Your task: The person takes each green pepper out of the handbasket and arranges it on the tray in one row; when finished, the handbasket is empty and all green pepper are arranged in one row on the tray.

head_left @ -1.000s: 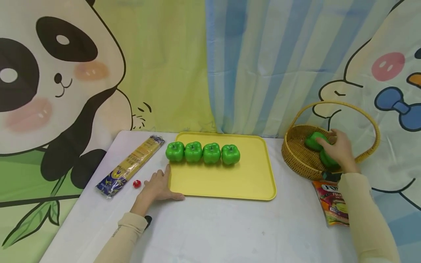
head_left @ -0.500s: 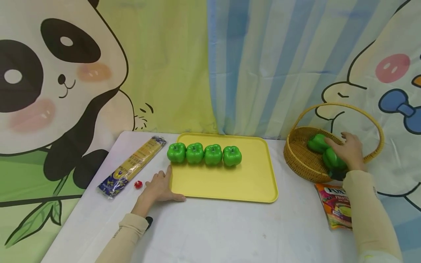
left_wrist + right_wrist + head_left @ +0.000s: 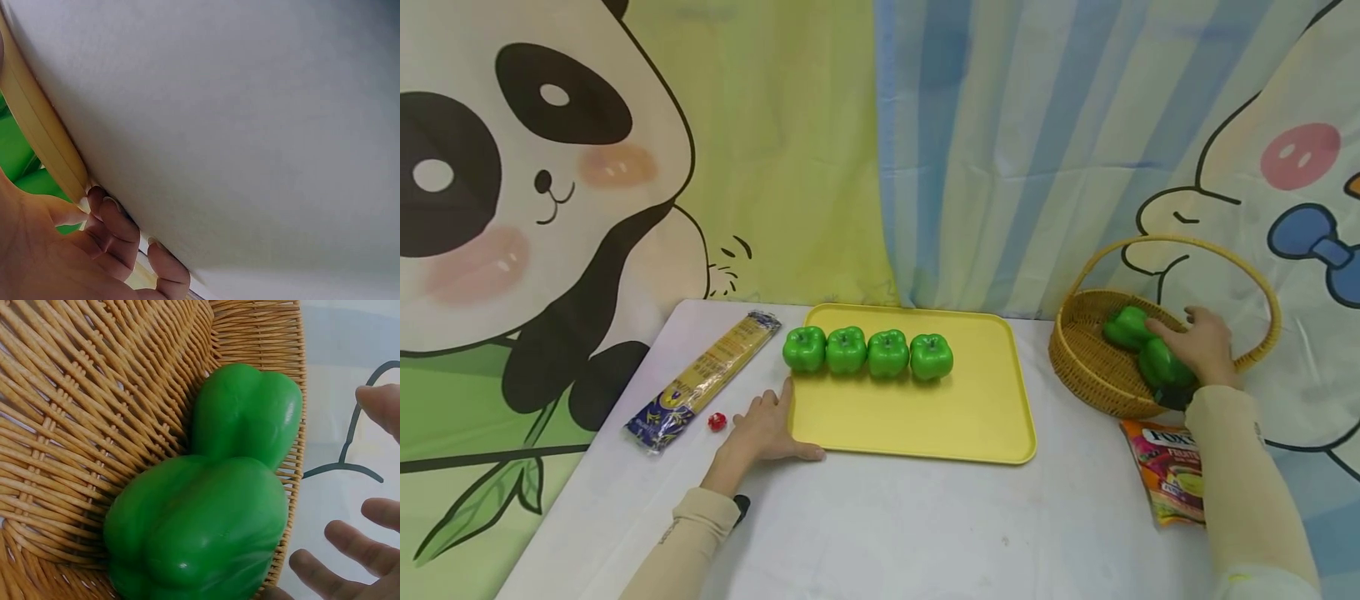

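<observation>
My left hand (image 3: 765,429) rests at the front left corner of a yellow tray (image 3: 917,421), thumb at the front edge and fingers along the left side. In the left wrist view its fingertips (image 3: 119,215) are bent down against the white table. Several green bell peppers (image 3: 887,354) stand in a row on the tray. At the right, my right hand (image 3: 1204,346) is over the rim of a wicker basket (image 3: 1086,367). Two green bell peppers (image 3: 200,525) lie inside it, touching. The right wrist view shows the fingers spread beside the peppers, holding nothing.
Left of the tray lie a long pasta packet (image 3: 703,379) and a small red object (image 3: 717,422). A Foxy's-like orange and red packet (image 3: 1165,475) lies in front of the basket, partly under the right forearm. The basket's handle (image 3: 1195,240) arches upright. Printed curtains hang behind.
My right hand has let go of the nearer pepper in the basket and drawn back a little to the right. The left hand stays at the tray corner; the head view has shifted slightly.
</observation>
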Demonstrator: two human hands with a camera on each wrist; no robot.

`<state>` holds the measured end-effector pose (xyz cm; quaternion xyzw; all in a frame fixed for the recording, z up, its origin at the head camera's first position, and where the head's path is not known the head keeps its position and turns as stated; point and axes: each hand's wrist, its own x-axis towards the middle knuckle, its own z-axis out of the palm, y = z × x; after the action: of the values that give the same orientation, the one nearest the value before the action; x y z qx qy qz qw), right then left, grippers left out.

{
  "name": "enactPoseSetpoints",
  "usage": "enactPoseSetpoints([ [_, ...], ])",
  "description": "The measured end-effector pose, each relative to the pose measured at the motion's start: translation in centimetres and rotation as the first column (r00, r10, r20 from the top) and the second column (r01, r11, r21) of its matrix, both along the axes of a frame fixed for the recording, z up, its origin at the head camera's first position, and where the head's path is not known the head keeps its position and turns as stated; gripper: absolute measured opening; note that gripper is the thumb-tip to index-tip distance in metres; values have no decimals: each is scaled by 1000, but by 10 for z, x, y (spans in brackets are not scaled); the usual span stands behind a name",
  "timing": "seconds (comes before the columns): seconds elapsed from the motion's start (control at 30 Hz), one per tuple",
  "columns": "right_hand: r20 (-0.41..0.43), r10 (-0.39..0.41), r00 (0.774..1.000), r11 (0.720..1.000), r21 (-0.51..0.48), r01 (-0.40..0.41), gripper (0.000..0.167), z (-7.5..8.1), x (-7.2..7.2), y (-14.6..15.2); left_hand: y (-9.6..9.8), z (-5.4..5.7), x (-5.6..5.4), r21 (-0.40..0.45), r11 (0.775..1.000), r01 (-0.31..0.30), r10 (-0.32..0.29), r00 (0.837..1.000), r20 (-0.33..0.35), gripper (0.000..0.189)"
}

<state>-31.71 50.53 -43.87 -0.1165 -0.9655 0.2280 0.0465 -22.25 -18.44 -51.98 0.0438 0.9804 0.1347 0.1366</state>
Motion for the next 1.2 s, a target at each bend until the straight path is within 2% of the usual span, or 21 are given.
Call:
enactPoseSetpoints([
  [0.2,46,-17,999,1000,4,17,103,-6,0,4,1,1,0,2,1000,3,-3,1000,6,152],
  [0.4,62,-13,998,1000,12,13,104,-5,1,3,1,2,1,-2,1000,4,-4,1000,9,152],
  [0.63,54,35,998,999,9,-36,103,-4,3,1,0,3,0,-12,1000,8,-8,1000,2,152],
  [0.8,91,80,993,996,19,-82,107,0,2,1,0,4,0,-6,1000,3,-3,1000,6,151],
  [0.93,144,139,980,989,35,-145,106,3,0,3,0,3,0,-3,1000,-3,3,1000,12,150],
  [1.2,289,222,931,970,28,-240,105,4,-2,8,1,1,0,1,1000,-7,7,1000,15,150],
])
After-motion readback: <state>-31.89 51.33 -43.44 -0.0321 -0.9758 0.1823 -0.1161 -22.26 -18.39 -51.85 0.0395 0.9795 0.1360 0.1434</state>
